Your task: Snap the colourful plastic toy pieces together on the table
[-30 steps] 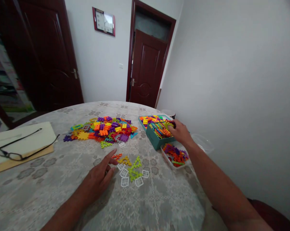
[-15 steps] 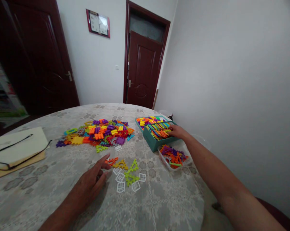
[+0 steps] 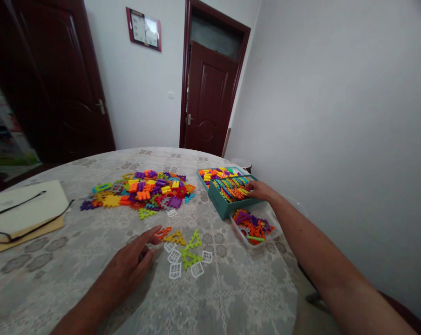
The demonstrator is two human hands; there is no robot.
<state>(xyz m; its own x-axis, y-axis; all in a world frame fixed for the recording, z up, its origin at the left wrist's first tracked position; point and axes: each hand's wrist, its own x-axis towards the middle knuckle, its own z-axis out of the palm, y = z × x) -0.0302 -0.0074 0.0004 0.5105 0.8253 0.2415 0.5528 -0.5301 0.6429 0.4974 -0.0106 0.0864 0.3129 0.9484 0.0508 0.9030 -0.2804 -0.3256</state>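
Resting right hand [image 3: 261,190] at bright pieces [image 3: 233,190] inside teal box [image 3: 218,204] on table [image 3: 238,293], cannot tell if gripping; left hand [image 3: 132,258] loosely spread beside orange piece [image 3: 164,232]. Best pinch lightly, sparing neighbours.

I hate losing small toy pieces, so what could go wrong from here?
The right hand is at the rows of pieces in the green box; some might get knocked over the rim.
The right forearm runs close by the open clear tub, so a bump might spill it.
The left hand lies beside a loose orange piece, which a careless sweep could push away.
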